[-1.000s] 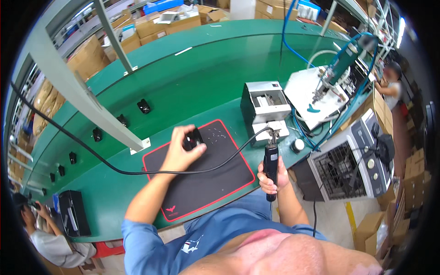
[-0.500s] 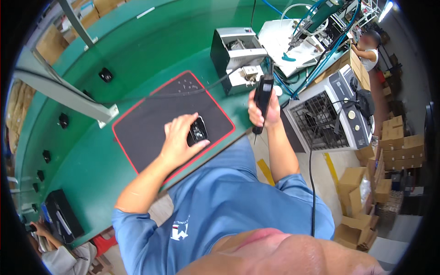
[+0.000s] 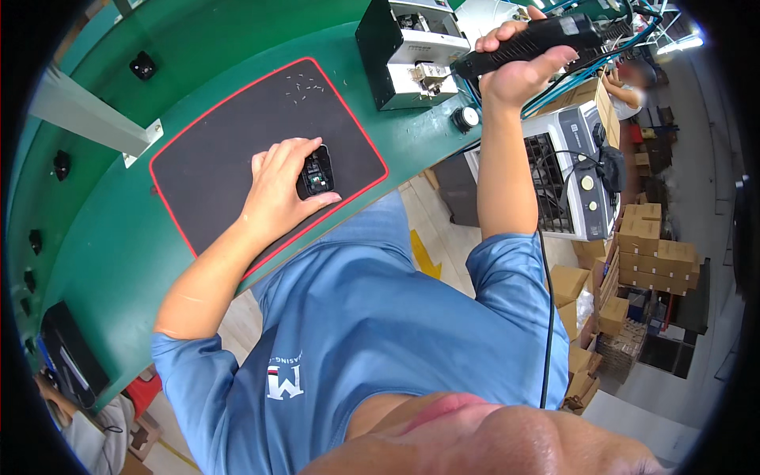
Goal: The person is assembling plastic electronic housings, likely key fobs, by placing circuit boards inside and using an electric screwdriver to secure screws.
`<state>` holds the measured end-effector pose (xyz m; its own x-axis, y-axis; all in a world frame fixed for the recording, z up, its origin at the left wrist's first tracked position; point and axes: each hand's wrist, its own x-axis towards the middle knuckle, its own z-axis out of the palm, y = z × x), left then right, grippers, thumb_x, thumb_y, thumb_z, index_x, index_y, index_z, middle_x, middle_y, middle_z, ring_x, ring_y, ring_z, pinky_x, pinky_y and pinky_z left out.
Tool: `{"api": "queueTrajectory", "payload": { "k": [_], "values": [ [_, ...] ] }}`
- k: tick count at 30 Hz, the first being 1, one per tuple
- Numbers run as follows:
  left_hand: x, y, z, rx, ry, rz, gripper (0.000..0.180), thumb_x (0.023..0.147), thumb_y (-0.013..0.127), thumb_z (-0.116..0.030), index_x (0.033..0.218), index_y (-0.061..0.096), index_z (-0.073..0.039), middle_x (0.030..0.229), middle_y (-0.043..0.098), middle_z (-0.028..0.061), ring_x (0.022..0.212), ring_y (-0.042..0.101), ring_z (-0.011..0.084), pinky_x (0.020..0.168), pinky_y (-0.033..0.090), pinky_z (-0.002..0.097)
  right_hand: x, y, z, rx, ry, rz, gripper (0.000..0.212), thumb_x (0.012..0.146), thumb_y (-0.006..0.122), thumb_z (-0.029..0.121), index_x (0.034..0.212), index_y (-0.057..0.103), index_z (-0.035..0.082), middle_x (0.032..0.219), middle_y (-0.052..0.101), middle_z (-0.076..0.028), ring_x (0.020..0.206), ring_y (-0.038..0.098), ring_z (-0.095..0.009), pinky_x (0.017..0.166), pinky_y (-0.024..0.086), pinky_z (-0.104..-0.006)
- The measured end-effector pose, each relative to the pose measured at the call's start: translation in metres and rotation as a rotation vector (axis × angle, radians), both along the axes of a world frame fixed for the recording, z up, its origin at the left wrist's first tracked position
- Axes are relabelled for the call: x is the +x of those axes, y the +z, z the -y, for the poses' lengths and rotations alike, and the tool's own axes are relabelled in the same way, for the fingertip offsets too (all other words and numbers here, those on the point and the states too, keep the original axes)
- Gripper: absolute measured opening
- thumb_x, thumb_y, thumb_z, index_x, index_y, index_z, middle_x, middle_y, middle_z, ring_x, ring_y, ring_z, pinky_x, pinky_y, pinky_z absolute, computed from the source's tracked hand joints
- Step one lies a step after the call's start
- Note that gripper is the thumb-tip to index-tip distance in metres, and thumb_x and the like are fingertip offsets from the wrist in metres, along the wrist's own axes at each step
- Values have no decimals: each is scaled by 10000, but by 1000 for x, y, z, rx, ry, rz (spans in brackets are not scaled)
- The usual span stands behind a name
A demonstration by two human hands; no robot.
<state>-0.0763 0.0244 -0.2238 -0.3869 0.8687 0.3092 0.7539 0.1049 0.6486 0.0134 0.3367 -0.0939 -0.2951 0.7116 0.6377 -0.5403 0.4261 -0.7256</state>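
Note:
On a black mat with a red border (image 3: 214,158), a small black housing (image 3: 318,176) lies with its open side up, a circuit board showing inside. My left hand (image 3: 275,186) grips it, fingers on the far edge and thumb on the near one. My right hand (image 3: 511,79) is wrapped round a black electric screwdriver (image 3: 534,46), held almost level above the bench's right end. Its tip points left, by the front of a boxy black and silver machine that looks like a screw feeder (image 3: 431,47). Whether tip and machine touch I cannot tell.
Several small pale screw-like pieces (image 3: 305,89) are scattered at the mat's far corner. Black parts such as this one (image 3: 142,66) sit spaced along the green bench (image 3: 103,261). A metal post (image 3: 99,115) stands left, an air cooler (image 3: 582,174) right. Other people work at both sides.
My right hand has lifted the screwdriver up and to the right, tilting it from upright to nearly level, tip toward the machine. My left hand still holds the housing on the mat; the view has shifted.

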Motion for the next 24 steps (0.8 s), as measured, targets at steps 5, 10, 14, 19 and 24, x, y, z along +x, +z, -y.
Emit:
{"api": "queueTrajectory", "payload": {
  "k": [5, 10, 14, 19, 24],
  "values": [
    [0, -1, 1, -5, 2, 6, 871, 649, 916, -347, 1380, 525, -79, 1295, 577, 107, 1209, 539, 302, 1015, 350, 446, -7, -4, 10, -70, 74, 69, 818, 971, 319, 756, 1314, 459, 27, 709, 512, -42, 528, 516, -153, 494, 469, -285],
    [0, 2, 1, -6, -4, 13, 863, 663, 912, -333, 1388, 519, -79, 1299, 573, 114, 1212, 537, 307, 1022, 348, 448, -6, -13, 2, -103, 82, 58, 810, 973, 314, 754, 1311, 458, 32, 706, 504, -42, 520, 506, -154, 484, 463, -287],
    [0, 1, 0, -6, -2, 14, 863, 668, 910, -325, 1394, 514, -79, 1304, 570, 121, 1219, 534, 310, 1030, 345, 447, -7, -16, -3, -132, 170, 54, 784, 973, 310, 755, 1286, 471, 55, 700, 492, -40, 509, 490, -151, 467, 449, -291],
    [0, -1, 1, 20, 10, 17, 845, 677, 904, -326, 1388, 522, -76, 1308, 571, 126, 1224, 533, 313, 1037, 342, 445, -6, -14, -9, -123, 447, 121, 812, 934, 333, 802, 1260, 480, 73, 693, 484, -35, 492, 473, -142, 452, 433, -293],
    [-2, 1, 3, 34, 42, 35, 824, 677, 906, -337, 1367, 538, -78, 1286, 582, 116, 1214, 538, 310, 1033, 345, 438, -6, -10, 9, -75, 262, 169, 794, 955, 331, 776, 1252, 485, 57, 687, 494, -33, 492, 486, -135, 444, 445, -284]
  ]
}}
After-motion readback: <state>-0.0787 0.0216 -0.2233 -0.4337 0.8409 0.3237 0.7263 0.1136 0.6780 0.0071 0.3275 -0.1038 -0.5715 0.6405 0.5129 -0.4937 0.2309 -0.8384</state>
